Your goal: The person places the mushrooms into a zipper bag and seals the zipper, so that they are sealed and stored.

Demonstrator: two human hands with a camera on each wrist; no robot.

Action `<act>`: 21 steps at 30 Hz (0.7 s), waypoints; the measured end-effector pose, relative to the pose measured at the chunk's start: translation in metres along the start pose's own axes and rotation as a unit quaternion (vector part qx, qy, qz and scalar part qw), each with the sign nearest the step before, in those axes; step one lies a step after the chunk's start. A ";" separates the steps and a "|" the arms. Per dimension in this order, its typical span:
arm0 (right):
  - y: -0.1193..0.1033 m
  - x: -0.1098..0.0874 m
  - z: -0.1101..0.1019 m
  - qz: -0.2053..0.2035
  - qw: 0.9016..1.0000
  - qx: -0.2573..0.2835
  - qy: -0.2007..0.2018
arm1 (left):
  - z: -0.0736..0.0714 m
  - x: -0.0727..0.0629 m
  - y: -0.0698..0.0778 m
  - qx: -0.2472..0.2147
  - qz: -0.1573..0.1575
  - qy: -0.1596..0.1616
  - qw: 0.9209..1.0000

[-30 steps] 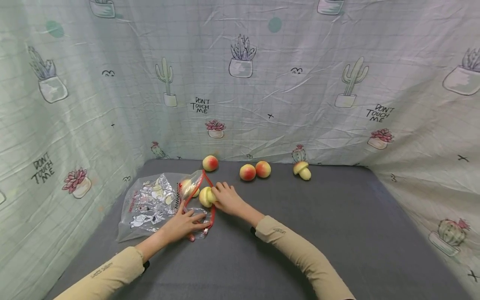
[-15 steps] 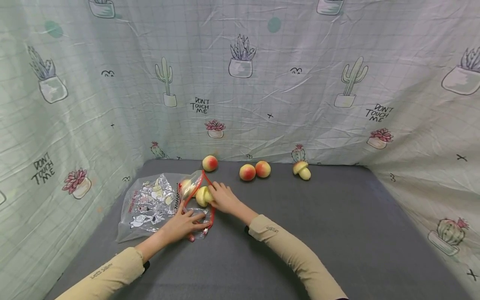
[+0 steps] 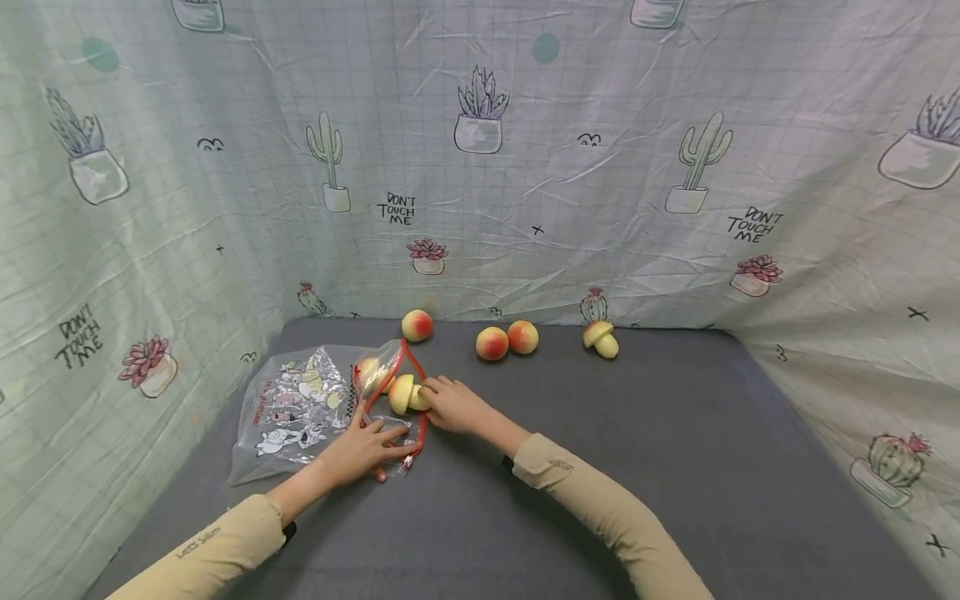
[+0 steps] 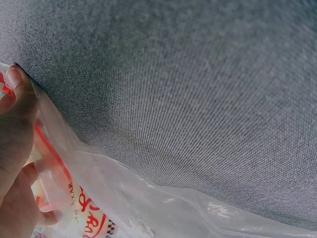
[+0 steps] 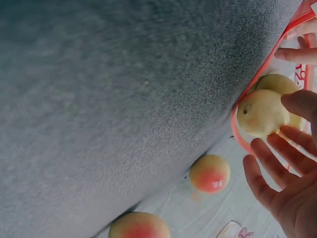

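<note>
A clear plastic zip bag with a red zip edge and cartoon prints lies flat on the left, its mouth facing right. My left hand holds that mouth apart, thumb under the near edge and fingers spread over the film; the left wrist view shows the thumb at the red strip. In the mouth lies a yellow toy mushroom, stem toward my right hand. The right fingers, loosely extended in the right wrist view, reach the stem. A toy peach shows through the film, deeper inside.
Behind the bag sits a peach. Two more, a left peach and a right peach, stand side by side farther right. Another toy mushroom lies at the back. A printed curtain borders the dark grey table.
The mushroom has moved a little left into the bag's mouth. My right fingers have eased back from it, baring more of the stem. The left hand has stayed in place.
</note>
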State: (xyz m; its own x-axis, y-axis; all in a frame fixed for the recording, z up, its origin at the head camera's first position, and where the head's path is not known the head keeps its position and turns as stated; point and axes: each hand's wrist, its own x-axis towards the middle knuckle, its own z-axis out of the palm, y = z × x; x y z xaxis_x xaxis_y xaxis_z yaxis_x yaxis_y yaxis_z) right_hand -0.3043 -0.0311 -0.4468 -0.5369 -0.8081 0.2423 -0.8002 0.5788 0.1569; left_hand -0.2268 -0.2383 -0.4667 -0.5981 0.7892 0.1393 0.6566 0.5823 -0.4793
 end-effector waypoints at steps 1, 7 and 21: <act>0.000 -0.002 -0.001 -0.006 1.000 0.004 -0.008 | 0.000 0.000 0.000 0.001 0.001 0.000 1.000; -0.002 -0.010 -0.001 -0.030 0.999 -0.028 -0.032 | 0.000 -0.001 -0.001 0.002 0.000 -0.007 1.000; -0.003 -0.013 0.003 -0.026 0.997 -0.059 -0.038 | 0.000 0.000 -0.001 0.006 0.000 -0.016 1.000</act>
State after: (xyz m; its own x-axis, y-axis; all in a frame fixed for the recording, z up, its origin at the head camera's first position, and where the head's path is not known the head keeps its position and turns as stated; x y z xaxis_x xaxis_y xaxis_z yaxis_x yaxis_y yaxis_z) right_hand -0.2960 -0.0228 -0.4537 -0.5183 -0.8406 0.1575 -0.7929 0.5413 0.2799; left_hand -0.2277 -0.2391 -0.4665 -0.6125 0.7826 0.1117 0.6512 0.5796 -0.4900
